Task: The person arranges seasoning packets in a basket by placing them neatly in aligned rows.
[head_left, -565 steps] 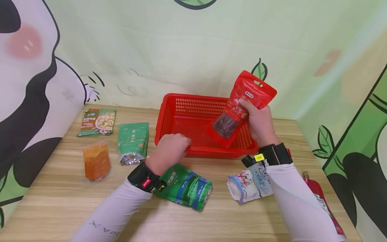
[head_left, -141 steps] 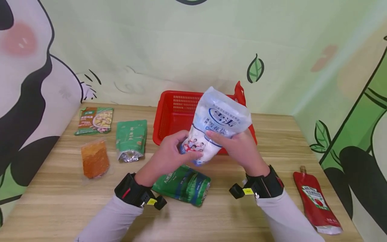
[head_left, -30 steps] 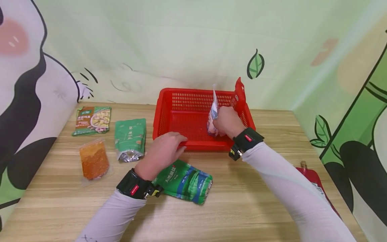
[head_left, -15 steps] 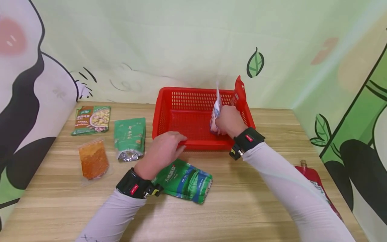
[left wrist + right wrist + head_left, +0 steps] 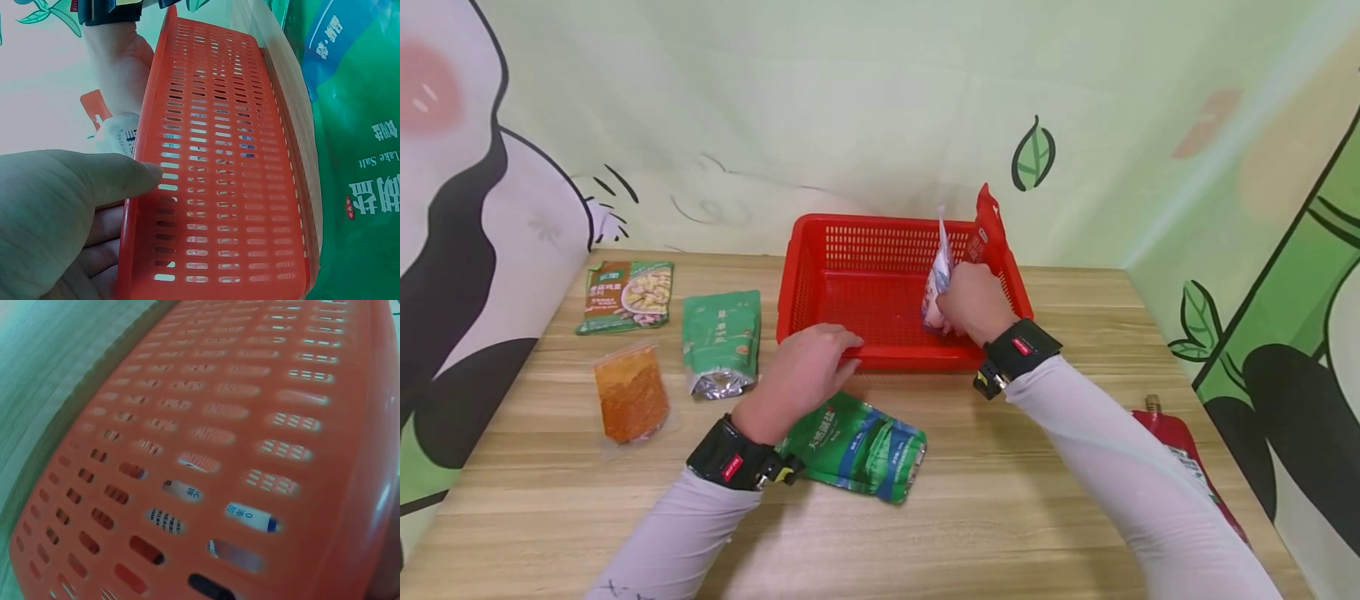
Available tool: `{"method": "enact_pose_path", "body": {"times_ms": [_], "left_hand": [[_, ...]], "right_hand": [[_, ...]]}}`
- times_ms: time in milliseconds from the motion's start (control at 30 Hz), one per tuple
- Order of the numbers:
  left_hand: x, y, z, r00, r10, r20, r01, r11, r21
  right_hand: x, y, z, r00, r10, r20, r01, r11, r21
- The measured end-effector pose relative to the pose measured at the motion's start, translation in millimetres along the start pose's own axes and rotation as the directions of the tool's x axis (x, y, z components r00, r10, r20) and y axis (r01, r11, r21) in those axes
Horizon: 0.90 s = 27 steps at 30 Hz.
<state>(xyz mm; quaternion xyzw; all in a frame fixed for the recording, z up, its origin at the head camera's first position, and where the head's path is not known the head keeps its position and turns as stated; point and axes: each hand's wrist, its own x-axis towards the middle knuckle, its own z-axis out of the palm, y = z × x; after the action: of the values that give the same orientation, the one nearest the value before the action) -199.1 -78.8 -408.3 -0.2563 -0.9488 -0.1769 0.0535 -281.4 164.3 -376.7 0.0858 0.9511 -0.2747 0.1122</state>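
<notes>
My left hand (image 5: 801, 375) has the near rim of the red basket (image 5: 917, 359) pinched, thumb against the outer slotted wall and fingers over the edge on the inside. My right hand (image 5: 976, 302) reaches over that same rim, toward the basket's right end, its fingers bent round the white pouch (image 5: 936, 287), which stands upright and edge-on inside. The pouch's top rises to about the far rim, while the basket's red floor shows from the pouch across to the left wall, so the wider room lies on that side. Against the right end, just beyond my right hand, a red pouch (image 5: 987, 229) stands with its top above the rim. Just in front of the basket, the green-and-blue pouch (image 5: 865, 450) lies on the table (image 5: 970, 533), one end covered by my left hand and wrist. Left of the basket are a light green pouch (image 5: 722, 337), then an orange packet (image 5: 632, 396) and a brown-and-green packet (image 5: 628, 296) farther out. Well to the basket's right, my sleeve cuts off part of a spouted red pack (image 5: 1168, 427). From the right wrist, the basket's wall blocks most of my grip; only bits of print show through its slots.
</notes>
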Motion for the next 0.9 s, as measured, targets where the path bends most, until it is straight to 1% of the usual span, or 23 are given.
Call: {"method": "enact_pose_path", "body": {"times_ms": [167, 267, 467, 567, 700, 800, 900], "left_hand": [[-0.3, -0.4, -0.2, 1.0, -0.003, 0.012, 0.004, 1.0, -0.004], [-0.4, -1.2, -0.3, 1.0, -0.007, 0.014, 0.007, 1.0, -0.009], [0.3, -3.0, 0.5, 1.0, 0.002, 0.012, -0.002, 1.0, 0.0], [0.4, -3.2, 0.3, 1.0, 0.007, 0.01, -0.007, 1.0, 0.005], [0.6, -2.7, -0.1, 1.0, 0.015, 0.002, -0.015, 1.0, 0.016], [1.0, -2.6, -0.3, 1.0, 0.017, -0.001, -0.017, 0.999, 0.028], [1.1, -2.3, -0.6, 1.0, 0.015, 0.002, -0.015, 0.999, 0.038]], "right_hand": [[-2.7, 2.3, -4.3, 0.999, -0.011, 0.033, 0.012, 1.0, -0.016], [-7.0, 3.9, -8.7, 0.998, -0.033, 0.049, 0.036, 0.998, -0.054], [-16.0, 12.4, -19.8, 0.991, -0.122, 0.047, 0.128, 0.979, -0.159], [-18.2, 20.2, -26.3, 0.985, -0.158, 0.064, 0.166, 0.974, -0.154], [-21.9, 32.2, -31.9, 0.974, -0.21, 0.085, 0.219, 0.969, -0.116], [-25.6, 40.3, -32.3, 0.962, -0.263, 0.072, 0.269, 0.959, -0.091], [-30.2, 45.6, -30.0, 0.948, -0.316, 0.042, 0.318, 0.944, -0.09]]}}
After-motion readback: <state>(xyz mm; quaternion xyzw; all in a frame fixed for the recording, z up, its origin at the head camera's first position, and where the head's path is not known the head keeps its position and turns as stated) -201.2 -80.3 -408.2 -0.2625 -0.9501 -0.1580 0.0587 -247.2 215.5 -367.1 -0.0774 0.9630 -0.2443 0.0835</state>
